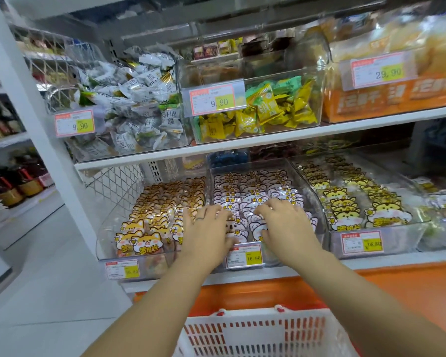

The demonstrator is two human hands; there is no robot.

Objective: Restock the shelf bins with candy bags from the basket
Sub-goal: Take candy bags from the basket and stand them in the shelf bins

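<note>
Your left hand [206, 228] and right hand [281, 222] both lie wide, fingers splayed, resting on the pink-and-white candy bags [252, 191] packed in the clear middle bin [310, 194] of the lower shelf, while the basket [242, 318] sits below your forearms.

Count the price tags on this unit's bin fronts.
6. Top row: upper-left tag, upper-middle tag, upper-right tag. Bottom row: lower-left tag, lower-middle tag, lower-right tag. The far-right bin is cut off; another may be hidden.
</note>
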